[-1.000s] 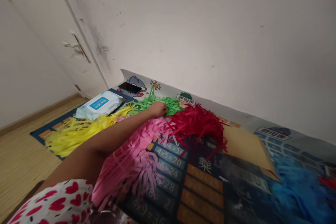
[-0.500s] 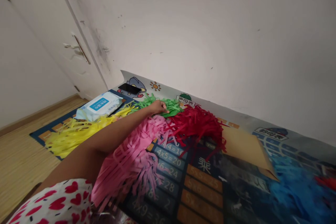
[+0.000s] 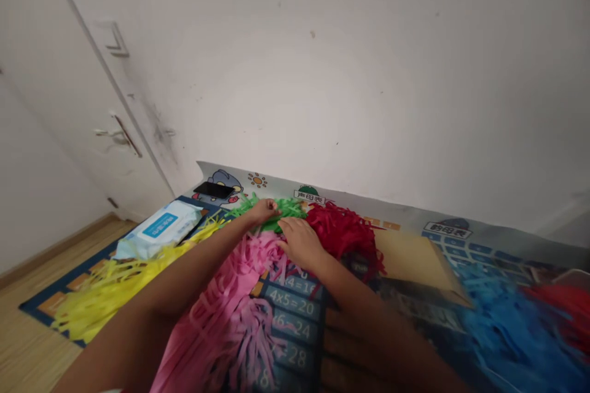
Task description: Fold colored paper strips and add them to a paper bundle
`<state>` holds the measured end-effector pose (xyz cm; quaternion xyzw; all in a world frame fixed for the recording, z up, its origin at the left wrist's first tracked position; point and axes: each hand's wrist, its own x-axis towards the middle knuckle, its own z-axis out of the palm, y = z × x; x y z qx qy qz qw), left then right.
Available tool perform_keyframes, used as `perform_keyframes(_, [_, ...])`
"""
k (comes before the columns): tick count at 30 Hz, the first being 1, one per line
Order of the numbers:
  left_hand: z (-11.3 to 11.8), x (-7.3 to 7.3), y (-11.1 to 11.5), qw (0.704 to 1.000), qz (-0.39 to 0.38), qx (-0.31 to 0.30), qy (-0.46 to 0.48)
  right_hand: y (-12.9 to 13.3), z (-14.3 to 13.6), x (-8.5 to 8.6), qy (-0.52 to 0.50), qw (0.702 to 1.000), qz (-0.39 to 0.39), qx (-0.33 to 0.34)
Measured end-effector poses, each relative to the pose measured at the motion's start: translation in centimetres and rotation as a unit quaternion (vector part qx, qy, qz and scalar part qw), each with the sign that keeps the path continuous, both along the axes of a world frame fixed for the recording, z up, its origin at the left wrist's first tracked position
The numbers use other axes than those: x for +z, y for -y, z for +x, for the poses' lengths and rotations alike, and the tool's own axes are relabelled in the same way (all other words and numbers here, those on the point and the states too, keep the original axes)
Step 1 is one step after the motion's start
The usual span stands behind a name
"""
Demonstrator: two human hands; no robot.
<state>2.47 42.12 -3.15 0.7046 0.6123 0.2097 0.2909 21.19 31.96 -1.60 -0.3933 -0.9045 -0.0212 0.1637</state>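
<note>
My left hand point(image 3: 264, 210) reaches to the bunch of green paper strips point(image 3: 291, 207) near the wall, its fingers curled and pinched at the strips. Beside it, my right hand point(image 3: 300, 239) lies palm down with its fingers stretched out, the tips at the near edge of the green bunch. Pink fringed paper strips point(image 3: 216, 313) spread below and between my forearms. A heap of red strips point(image 3: 341, 227) sits just right of my right hand. Yellow strips point(image 3: 110, 285) lie to the left, partly behind my left forearm.
A wet wipes pack point(image 3: 159, 230) and a black phone point(image 3: 214, 190) lie at the back left. A tan paper envelope point(image 3: 415, 261) and blue strips point(image 3: 511, 325) are on the right. A printed mat point(image 3: 292, 307) covers the surface and bends up against the white wall point(image 3: 299, 73).
My right hand has come into view from the lower right and reached the green strips. My left hand stays at them. The camera view has tilted up and shifted right.
</note>
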Motion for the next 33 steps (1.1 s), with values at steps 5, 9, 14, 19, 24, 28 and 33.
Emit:
perform_keyframes(5, [0.5,0.9,1.4,0.987,0.073,0.04,-0.134,-3.5,-3.1,-1.6,0.043,0.999,-0.016,-0.016])
perform_keyframes(9, [1.1,-0.1,3.0,0.975,0.076,0.063,-0.199,-3.4,-3.2,-2.9,0.062,0.998,-0.019,-0.021])
perform_keyframes(14, [-0.2,1.9,2.1,0.957,0.112,0.128,-0.234,-3.4,-3.5,-3.6,0.06,0.997,-0.031,-0.045])
perform_keyframes(19, [-3.3,8.8,-0.8,0.919,0.21,0.21,-0.258,-3.3,-3.8,-3.9,0.055,0.997,-0.039,-0.043])
perform_keyframes(24, [-5.4,17.6,-1.7,0.855,0.363,0.228,-0.291,-3.1,-3.9,-3.9,0.04,0.996,-0.051,-0.058])
perform_keyframes(28, [-5.0,23.3,0.0,0.803,0.474,0.16,-0.324,-3.1,-3.4,-2.3,0.009,0.995,-0.058,-0.076])
perform_keyframes(33, [-3.0,27.5,2.9,0.732,0.573,0.058,-0.365,-1.5,-3.9,1.5,-0.047,0.992,-0.055,-0.099])
